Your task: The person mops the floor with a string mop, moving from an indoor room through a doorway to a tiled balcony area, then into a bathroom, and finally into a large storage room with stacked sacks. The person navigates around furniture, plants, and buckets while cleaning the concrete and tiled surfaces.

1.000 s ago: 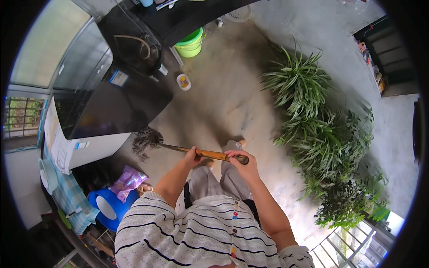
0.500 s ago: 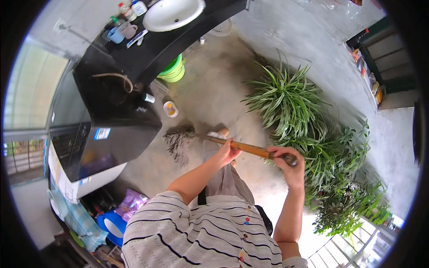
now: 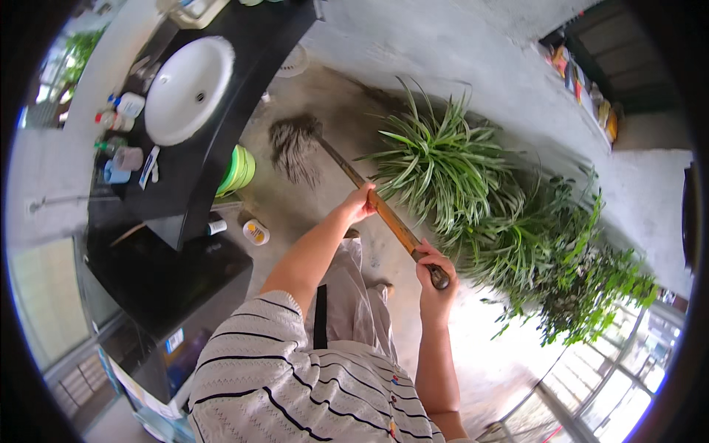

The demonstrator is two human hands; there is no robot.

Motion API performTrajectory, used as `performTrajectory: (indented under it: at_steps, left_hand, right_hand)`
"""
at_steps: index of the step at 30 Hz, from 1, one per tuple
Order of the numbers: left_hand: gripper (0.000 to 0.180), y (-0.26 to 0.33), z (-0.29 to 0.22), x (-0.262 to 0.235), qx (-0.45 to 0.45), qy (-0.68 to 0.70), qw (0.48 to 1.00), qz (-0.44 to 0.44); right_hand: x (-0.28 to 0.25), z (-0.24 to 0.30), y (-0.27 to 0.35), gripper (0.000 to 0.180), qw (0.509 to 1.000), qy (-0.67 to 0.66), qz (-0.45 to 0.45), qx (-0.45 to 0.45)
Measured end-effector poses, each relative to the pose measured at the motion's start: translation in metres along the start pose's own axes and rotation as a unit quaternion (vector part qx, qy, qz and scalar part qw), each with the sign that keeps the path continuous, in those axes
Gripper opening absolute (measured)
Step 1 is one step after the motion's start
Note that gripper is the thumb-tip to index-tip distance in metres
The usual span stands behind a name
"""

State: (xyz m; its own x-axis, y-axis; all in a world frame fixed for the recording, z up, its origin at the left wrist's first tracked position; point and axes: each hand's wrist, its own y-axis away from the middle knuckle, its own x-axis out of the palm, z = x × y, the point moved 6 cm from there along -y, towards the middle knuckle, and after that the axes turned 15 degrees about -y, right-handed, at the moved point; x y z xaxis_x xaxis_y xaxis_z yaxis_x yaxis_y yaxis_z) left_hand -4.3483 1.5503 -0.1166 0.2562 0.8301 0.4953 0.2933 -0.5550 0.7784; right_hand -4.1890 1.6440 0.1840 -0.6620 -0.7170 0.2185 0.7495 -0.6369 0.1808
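Observation:
A mop with a long wooden handle (image 3: 397,227) slants from my right side up toward the far left. My left hand (image 3: 362,203) is closed around the middle of the handle. Close to its dark rounded end, my right hand (image 3: 436,269) grips it. The grey, stringy mop head (image 3: 295,148) lies spread on the concrete floor, between the green bucket and the spider plant. My hands partly cover the handle.
On the left runs a black counter (image 3: 221,122) with a white basin (image 3: 190,92), bottles and cups. A green bucket (image 3: 238,171) and a white tub (image 3: 255,232) stand on the floor beside it. Bushy potted plants (image 3: 450,162) line the right wall.
The mop head has swept forward, away from me, and the handle now points more steeply up the view. Both hands still hold it. The view has turned and shifted with my body.

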Motion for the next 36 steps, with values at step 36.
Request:
performTrajectory:
  at_steps: [36]
  left_hand:
    - [0.025,0.26,0.737,0.232,-0.384,-0.584,0.666,0.259]
  right_hand:
    - [-0.322,-0.015,0.692,0.008,0.685,-0.078,-0.711,-0.137]
